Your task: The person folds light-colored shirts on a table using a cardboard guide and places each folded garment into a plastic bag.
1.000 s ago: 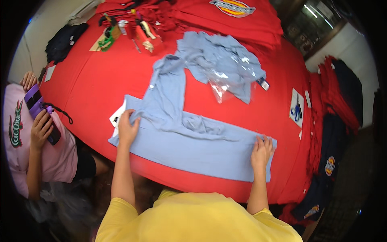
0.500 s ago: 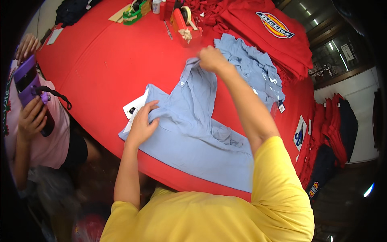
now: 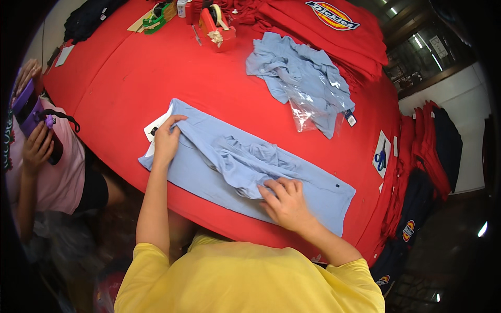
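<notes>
Item: left hand, forearm rising from the lower edge, wrist nearly straight, fingers bent over the shirt's left end; I read a narrow pinch on a fold of cloth.

Item: right hand, palm down, forearm angled in from the lower right, fingers parted and curved, fingertips touching the bunched layer; I cannot tell whether cloth is pinched between them.

Item: blue shirt, folded into a long strip, slanting across the near part of the red table, rumpled cloth along its middle.

Labels: one small dark tab near the shirt's right end; one white card with a dark mark, at its left end; one dark-and-white tag beside the second blue garment, which lies farther back with a clear bag over part of it; one large lettered patch, yellow, red and white, on the red clothes at the back; one similar, smaller patch on dark clothes at the right; one white sign with handwriting, upper right.
</notes>
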`<state>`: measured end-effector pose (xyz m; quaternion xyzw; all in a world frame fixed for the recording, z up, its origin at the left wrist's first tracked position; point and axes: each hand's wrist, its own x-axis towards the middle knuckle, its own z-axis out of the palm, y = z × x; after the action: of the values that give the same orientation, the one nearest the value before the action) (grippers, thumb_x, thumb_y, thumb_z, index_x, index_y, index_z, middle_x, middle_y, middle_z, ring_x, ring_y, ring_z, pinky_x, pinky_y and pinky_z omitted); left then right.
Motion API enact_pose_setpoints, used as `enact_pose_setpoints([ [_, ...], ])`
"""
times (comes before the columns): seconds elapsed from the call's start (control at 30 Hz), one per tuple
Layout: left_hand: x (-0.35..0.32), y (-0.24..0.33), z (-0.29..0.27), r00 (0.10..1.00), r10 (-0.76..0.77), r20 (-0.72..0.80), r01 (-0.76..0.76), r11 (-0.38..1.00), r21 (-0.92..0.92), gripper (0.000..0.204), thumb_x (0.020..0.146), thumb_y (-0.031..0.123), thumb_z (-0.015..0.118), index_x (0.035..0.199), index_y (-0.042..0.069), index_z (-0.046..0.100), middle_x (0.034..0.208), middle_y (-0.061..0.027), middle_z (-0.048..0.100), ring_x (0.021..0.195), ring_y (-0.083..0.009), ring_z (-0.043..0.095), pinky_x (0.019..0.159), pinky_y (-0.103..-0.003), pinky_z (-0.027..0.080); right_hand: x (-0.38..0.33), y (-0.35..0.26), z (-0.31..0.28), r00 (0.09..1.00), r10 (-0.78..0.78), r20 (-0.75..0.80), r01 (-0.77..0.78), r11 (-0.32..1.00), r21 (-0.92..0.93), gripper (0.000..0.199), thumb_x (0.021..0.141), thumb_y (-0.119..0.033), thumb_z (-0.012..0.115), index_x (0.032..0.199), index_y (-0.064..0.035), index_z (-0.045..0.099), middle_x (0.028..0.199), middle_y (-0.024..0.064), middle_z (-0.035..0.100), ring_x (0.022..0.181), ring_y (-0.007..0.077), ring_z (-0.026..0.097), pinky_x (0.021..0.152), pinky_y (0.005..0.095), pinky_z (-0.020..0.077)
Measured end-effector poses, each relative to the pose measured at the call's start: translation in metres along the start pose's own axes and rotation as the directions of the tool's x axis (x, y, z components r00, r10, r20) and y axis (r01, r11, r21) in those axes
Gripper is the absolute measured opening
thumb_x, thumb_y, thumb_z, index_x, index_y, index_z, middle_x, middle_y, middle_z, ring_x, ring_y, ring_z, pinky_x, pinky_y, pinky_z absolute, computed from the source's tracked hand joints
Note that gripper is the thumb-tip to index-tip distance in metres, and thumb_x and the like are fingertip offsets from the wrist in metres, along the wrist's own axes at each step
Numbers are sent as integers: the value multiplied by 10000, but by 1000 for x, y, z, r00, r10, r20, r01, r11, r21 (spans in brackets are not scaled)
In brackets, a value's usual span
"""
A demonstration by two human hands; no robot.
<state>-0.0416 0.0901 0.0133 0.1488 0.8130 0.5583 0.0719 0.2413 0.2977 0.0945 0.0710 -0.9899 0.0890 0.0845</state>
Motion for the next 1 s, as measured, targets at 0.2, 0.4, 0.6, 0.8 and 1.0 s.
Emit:
enact_pose_setpoints([
  [0.2, -22, 19, -1, 927, 372, -51, -343, 892, 294, 281, 837, -12, 512, 1082, 39, 641, 1026, -144, 598, 847, -248, 570, 739, -340, 458, -46, -10, 17, 959, 234, -158, -230, 972, 38, 498, 796, -190, 700, 1263, -66, 579, 1293, 134, 518, 1124, 334, 465, 923, 468, 357],
  [0.4, -111, 82, 28, 997, -74, -14, 73, 890, 450, 294, 899, 151, 627, 1163, 30, 582, 732, -124, 553, 635, -275, 561, 630, -393, 470, -37, 21, 29, 871, 410, -270, -297, 878, 376, 413, 843, -59, 626, 1252, -91, 577, 1189, 135, 580, 1032, 318, 522, 905, 406, 391],
  [0.6, -118, 31, 49, 977, 29, -212, -59, 989, -138, 328, 890, 108, 642, 1197, 25, 563, 736, -120, 535, 622, -199, 546, 609, -340, 446, -24, 29, 31, 846, 529, -71, -316, 604, 731, 209, 872, -43, 595, 1079, -55, 577, 1032, 161, 609, 899, 389, 602, 777, 416, 485],
  [0.8, -140, 66, 69, 869, 446, -213, -218, 733, 644, 356, 839, 96, 674, 1180, 42, 590, 940, -129, 599, 808, -293, 566, 758, -419, 455, -81, 55, 31, 767, 624, -151, -412, 659, 629, 208, 878, -123, 633, 1075, -66, 596, 980, 141, 601, 841, 356, 605, 767, 411, 492],
  [1.0, -193, 89, 154, 709, 635, 307, -704, 614, 356, 466, 818, 128, 693, 1265, 84, 572, 1323, -148, 508, 1246, -331, 452, 1024, -486, 371, -210, 94, -17, 416, 887, -200, -864, 455, 217, 378, 843, -259, 700, 1086, -5, 560, 1084, 195, 544, 1044, 344, 539, 839, 443, 463],
])
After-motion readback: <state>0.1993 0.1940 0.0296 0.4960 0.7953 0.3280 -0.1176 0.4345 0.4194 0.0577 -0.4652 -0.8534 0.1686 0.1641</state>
